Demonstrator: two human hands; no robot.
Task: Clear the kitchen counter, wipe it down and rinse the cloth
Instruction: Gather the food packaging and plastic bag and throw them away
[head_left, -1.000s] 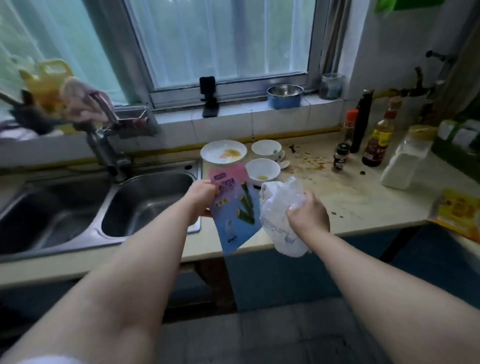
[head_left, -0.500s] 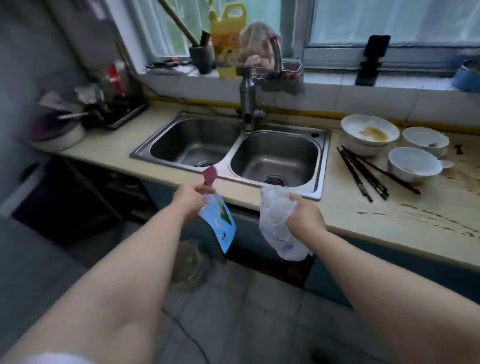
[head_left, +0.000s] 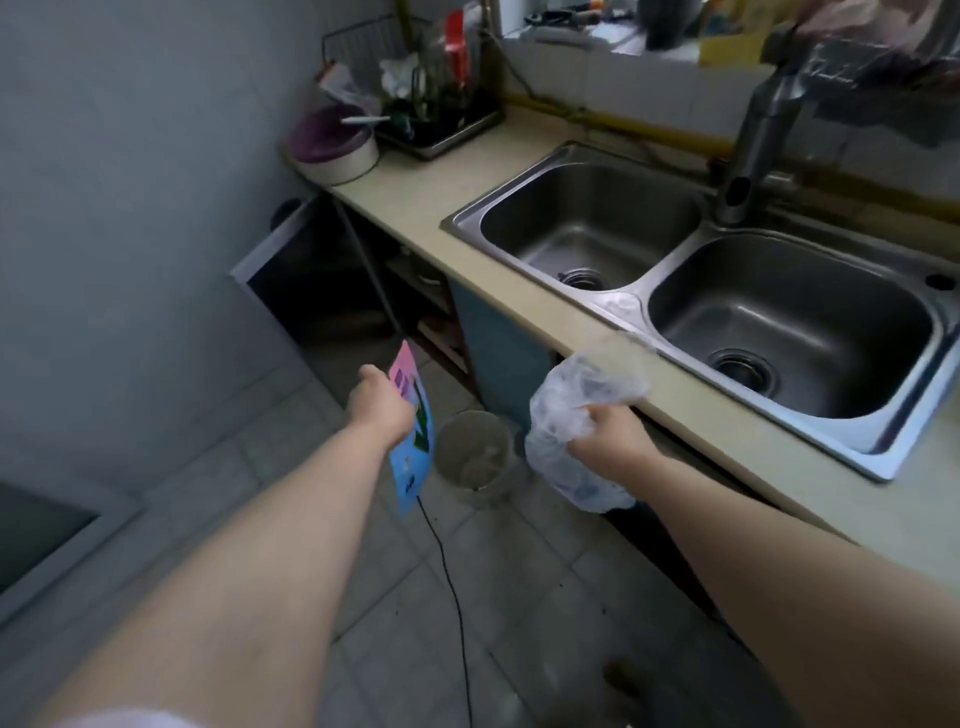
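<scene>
The left hand is stretched out over the grey tiled floor and pinches the upper part of a flat pink-and-blue printed packet. The packet hangs down edge-on, and the fingers are mostly hidden behind it. The right hand is curled tightly around a crumpled clear plastic bag. The bag bulges above and below the fist, just in front of the front edge of the beige table.

Between the two hands, lower down, a round grey bucket stands on the floor beside the blue cabinet front. The packet is just to its left and the bag just to its right. A thin black cable trails across the tiles from under the packet towards the camera.

A stainless steel double sink is set into the table, with a steel faucet behind the divider. What looks like a pinkish cloth is draped over the top of the faucet, though it is blurred and cut off by the frame. At the far left end of the table sit a white pot with a purple lid and a dark wire dish rack full of utensils. Below that end, a dark open cupboard gapes.
</scene>
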